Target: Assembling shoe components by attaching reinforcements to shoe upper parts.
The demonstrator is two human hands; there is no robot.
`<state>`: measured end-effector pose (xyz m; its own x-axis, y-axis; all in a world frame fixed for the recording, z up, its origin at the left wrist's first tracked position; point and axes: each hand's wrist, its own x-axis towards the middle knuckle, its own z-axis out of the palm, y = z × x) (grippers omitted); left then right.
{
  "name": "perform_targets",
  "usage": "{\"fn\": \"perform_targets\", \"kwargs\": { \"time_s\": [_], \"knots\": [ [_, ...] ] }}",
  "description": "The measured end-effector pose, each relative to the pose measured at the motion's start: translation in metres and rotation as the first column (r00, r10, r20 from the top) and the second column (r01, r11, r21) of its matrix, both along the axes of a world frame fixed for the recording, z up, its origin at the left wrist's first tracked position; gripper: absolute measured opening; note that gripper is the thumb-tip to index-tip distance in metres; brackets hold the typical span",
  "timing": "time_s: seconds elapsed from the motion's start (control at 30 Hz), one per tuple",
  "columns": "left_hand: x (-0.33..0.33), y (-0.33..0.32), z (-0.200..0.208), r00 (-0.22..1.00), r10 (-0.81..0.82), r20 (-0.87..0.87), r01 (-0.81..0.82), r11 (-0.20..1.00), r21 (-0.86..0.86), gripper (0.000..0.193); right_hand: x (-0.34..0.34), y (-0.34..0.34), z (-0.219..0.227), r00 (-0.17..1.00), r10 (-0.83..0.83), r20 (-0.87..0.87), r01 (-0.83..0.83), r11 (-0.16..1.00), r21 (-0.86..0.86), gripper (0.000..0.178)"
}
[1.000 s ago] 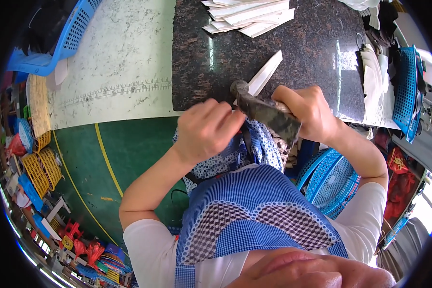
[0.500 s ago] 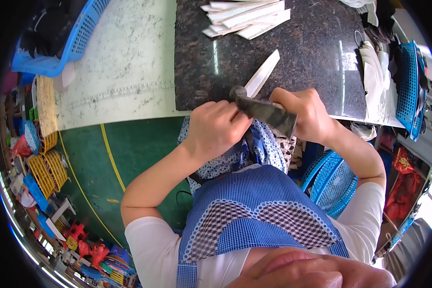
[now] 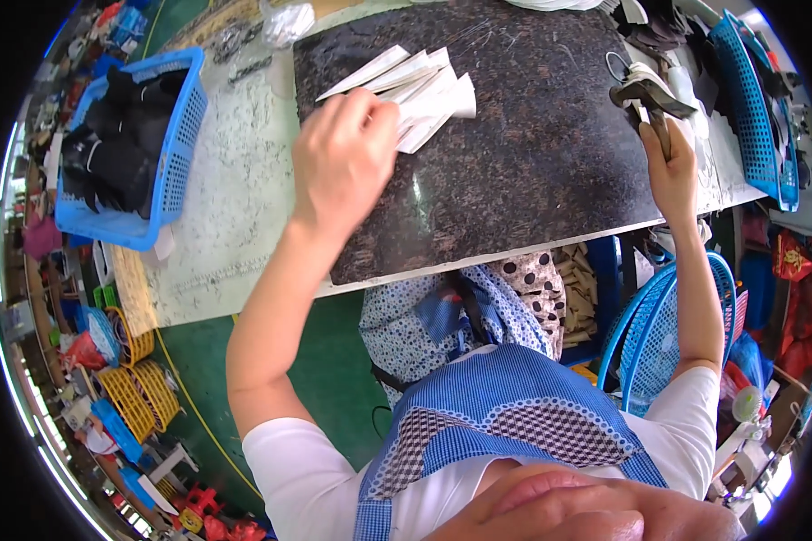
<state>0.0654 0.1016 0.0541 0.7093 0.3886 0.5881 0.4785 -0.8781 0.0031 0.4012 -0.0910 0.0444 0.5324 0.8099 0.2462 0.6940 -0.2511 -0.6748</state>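
My left hand [image 3: 345,158] is closed at the near left side of a pile of white folded strips [image 3: 429,95]. Its knuckles cover part of the pile, and whatever lies between the fingers is hidden. At the right side of the dark stone slab [image 3: 523,153], my right hand [image 3: 672,176] grips a hammer [image 3: 651,97] by its handle, with the dark metal head raised above the fingers. Beyond that hammer lie white pieces [image 3: 681,86] and a thin wire loop.
A blue basket [image 3: 176,144] of black pieces stands on the pale board [image 3: 235,216] at left. Another blue basket [image 3: 758,117] borders the right side. Round blue baskets [image 3: 668,334] stand below the table edge, near a bin of tan pieces [image 3: 579,288].
Both hands have parted from the slab's near edge. The left has gone forward to the strip pile; the right has carried the hammer far right. The view has shifted too.
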Motion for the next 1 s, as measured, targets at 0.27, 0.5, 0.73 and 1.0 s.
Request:
{"fn": "perform_targets", "kwargs": {
  "time_s": [0.27,0.5,0.73,1.0],
  "knots": [
    [0.027,0.027,-0.011,0.973,0.008,-0.229,-0.074,0.957,-0.282,0.101,0.048,0.02,0.014,0.884,-0.096,0.457,0.162,0.981,-0.106,0.032],
    [0.008,0.071,-0.02,0.95,-0.016,-0.312,-0.047,0.98,-0.193,0.072,0.133,0.051,-0.025,0.896,-0.182,0.404,0.228,0.971,-0.068,0.031],
    [0.014,0.059,-0.019,0.916,0.019,-0.401,-0.101,0.978,-0.185,0.073,0.158,0.026,0.008,0.743,-0.218,0.633,0.239,0.97,0.054,0.043],
    [-0.013,0.038,0.021,0.99,0.111,-0.086,-0.13,0.952,-0.277,0.081,0.348,-0.116,0.033,0.488,-0.623,0.611,0.856,0.479,-0.195,0.051]
  ]
}}
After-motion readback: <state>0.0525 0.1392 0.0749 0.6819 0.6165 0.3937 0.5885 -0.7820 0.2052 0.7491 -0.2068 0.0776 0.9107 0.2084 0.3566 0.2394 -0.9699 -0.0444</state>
